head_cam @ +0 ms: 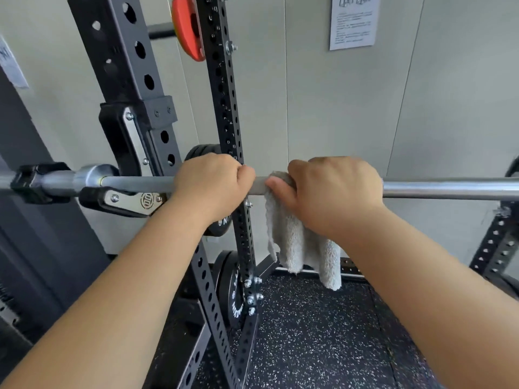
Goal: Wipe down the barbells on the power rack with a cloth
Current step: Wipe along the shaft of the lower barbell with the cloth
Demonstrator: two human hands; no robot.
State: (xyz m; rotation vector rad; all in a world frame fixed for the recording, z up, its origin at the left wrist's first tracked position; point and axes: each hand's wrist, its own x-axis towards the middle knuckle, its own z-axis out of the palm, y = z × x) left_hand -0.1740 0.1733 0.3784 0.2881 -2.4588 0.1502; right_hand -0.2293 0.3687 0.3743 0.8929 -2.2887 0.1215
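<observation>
I see the barbell [449,188] lying flat across the middle of my view, resting on a hook [132,200] of the power rack [224,108] on the left side. The bar is shiny and grey. A black clip [31,182] sits on its thick end at the far left.

The cloth [295,248] is light grey and fluffy. It is folded over the bar near the middle, and most of it hangs down under the bar.

My right hand [334,195] is on top of the cloth. Its grip is curled tight around the cloth and the bar together, with the thumb pressed on the cloth from the front.

My left hand [213,183] is just beside it, on the bare bar. Its grip is curled tight around the bar too. The two hands are near each other but not touching.

Behind my left hand stands a black post full of holes. Black weight plates [233,293] hang on the rack low down, and an orange plate [188,26] hangs up high. A paper sign [354,21] is stuck on the grey wall. The floor [323,346] is black with white dots.
</observation>
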